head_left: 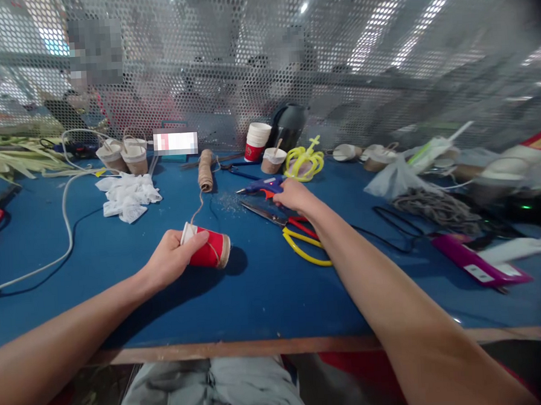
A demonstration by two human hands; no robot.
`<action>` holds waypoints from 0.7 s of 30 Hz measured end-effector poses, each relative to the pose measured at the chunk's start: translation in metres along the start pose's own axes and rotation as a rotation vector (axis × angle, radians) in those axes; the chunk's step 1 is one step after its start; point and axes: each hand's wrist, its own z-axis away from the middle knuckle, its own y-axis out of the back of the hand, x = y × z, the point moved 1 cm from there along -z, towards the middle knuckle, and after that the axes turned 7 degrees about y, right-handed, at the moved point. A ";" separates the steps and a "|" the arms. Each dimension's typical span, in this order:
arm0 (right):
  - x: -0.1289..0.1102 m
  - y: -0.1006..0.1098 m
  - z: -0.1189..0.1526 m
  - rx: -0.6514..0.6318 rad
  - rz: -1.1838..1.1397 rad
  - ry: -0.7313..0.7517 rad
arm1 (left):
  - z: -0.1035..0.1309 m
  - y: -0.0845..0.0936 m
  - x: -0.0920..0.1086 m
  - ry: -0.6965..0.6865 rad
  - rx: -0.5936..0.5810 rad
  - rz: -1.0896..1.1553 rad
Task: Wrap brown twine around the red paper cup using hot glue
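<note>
My left hand (171,259) grips a red paper cup (208,247) lying on its side above the table. Brown twine is wound round the cup's right end, and a strand runs from the cup up to a twine roll (205,171). My right hand (294,196) is closed round the handle of a blue glue gun (260,186), whose nozzle points left. Just below the glue gun lie scissors (284,221) with one red and one yellow handle, their blades apart and partly behind my right forearm.
Stacked paper cups (257,141), a twine-wrapped cup (273,159) and a yellow crown-like piece (303,161) stand at the back. White fabric (129,195) and a white cord (66,222) lie left. A purple packet (480,261) and grey cord (436,209) lie right. Behind rises a perforated metal screen (227,66).
</note>
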 end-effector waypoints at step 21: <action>-0.041 0.018 0.127 -0.210 -0.387 0.441 | -0.010 0.006 0.005 0.097 0.142 0.030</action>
